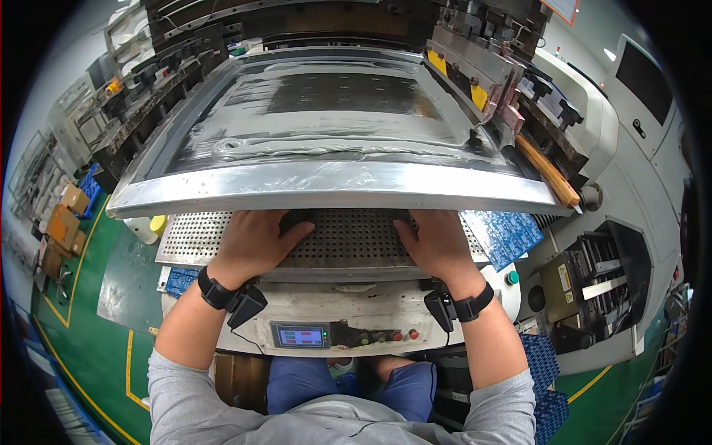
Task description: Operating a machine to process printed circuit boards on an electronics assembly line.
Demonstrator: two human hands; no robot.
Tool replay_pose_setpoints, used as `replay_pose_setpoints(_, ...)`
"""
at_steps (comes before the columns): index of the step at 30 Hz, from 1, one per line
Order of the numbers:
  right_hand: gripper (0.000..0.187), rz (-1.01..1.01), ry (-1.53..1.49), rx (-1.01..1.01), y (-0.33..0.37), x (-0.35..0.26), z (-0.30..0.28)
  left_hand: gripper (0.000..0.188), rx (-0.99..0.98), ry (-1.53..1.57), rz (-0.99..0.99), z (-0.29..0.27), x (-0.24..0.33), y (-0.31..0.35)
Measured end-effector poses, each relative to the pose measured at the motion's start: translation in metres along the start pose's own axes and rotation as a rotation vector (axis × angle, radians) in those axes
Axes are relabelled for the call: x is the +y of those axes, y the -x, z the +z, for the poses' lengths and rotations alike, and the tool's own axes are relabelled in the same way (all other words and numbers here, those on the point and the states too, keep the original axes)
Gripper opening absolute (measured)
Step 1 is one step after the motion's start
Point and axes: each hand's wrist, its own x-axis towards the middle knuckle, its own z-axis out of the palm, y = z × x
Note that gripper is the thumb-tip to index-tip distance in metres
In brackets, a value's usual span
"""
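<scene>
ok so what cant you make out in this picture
Head view: most fingertips of the bare left hand and bare right hand, hidden by the silver metal frame; whether they grip anything cannot be told.
Head view: far edge of the grey perforated metal plate, hidden by that frame.
Head view: characters on the small blue-lit rectangular display, too small to read.

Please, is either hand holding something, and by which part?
It cannot be told: the metal frame hides most fingers of the left hand and right hand. No held thing shows.
</scene>
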Motion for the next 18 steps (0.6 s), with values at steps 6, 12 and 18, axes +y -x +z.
replay_pose_setpoints(6,0.033,0.015,-0.023,-0.019,-0.0013,-0.0011,-0.0013,0.049,0.074,-0.005,0.038,0.0025,-0.0022,0.0)
replay_pose_setpoints(12,0.032,0.008,-0.023,-0.009,-0.0013,-0.0009,-0.0014,0.052,0.05,0.012,0.051,0.0033,-0.003,-0.0019)
replay_pose_setpoints(18,0.032,0.021,-0.021,-0.013,-0.0017,0.0006,-0.0015,0.051,0.142,-0.029,0.116,0.0023,0.0022,-0.0039)
